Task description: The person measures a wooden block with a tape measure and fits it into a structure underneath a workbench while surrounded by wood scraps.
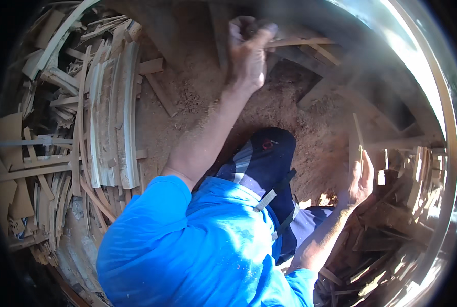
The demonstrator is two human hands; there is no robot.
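Observation:
My left hand [249,53] is stretched far forward at the top, its fingers curled together around something dark that I cannot make out. A narrow wooden batten [302,41] runs to the right from beside its fingertips; whether it touches them is unclear. Lower on the right, my right hand [360,183] is closed with its fingers pointing up. From those fingers a thin wooden strip [358,132] sticks up, slightly tilted. Fine sawdust clings to both forearms.
Long boards and mouldings [113,117] are heaped on the left. Broken wood pieces [418,179] pile up at the right. Dark beams [325,87] cross ahead of me, over a sawdust-covered floor [192,87]. Haze blurs the upper right. A pale curved edge [441,97] runs along the right.

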